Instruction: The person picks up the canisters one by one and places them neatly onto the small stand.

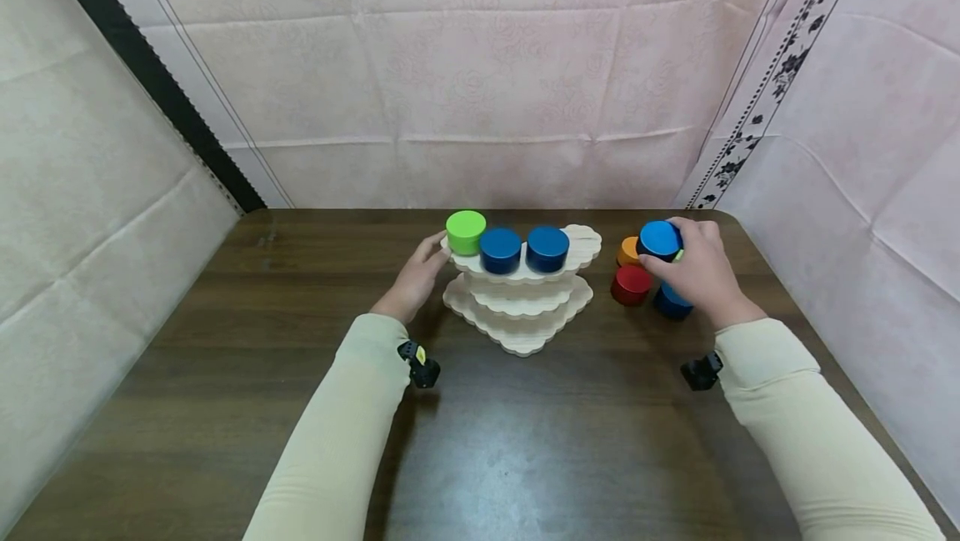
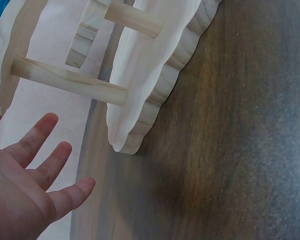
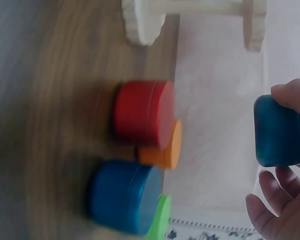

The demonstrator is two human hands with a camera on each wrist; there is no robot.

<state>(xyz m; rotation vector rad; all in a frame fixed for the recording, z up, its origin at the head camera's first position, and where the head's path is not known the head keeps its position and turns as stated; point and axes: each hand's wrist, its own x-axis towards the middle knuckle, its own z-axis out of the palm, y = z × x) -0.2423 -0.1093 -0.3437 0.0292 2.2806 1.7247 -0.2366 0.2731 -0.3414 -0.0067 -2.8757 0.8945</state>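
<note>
My right hand (image 1: 699, 267) grips a round blue tin (image 1: 660, 239) between thumb and fingers, lifted above the other tins. In the right wrist view the same blue tin (image 3: 280, 132) hangs well off the table. My left hand (image 1: 417, 278) is at the left edge of a pale wooden three-tier stand (image 1: 522, 301) with scalloped shelves. Its fingers (image 2: 32, 137) are spread beside the top shelf, and part of the hand is cut off in the left wrist view. Along the top shelf stand a green tin (image 1: 466, 232) and two blue tins (image 1: 500, 250).
Right of the stand, a red tin (image 1: 631, 284), an orange tin (image 1: 627, 252) and another blue tin (image 1: 672, 301) stand close together. A green tin (image 3: 161, 217) shows behind that blue one. Pale patterned cloth (image 1: 487, 82) hangs around the brown wooden table (image 1: 480, 449).
</note>
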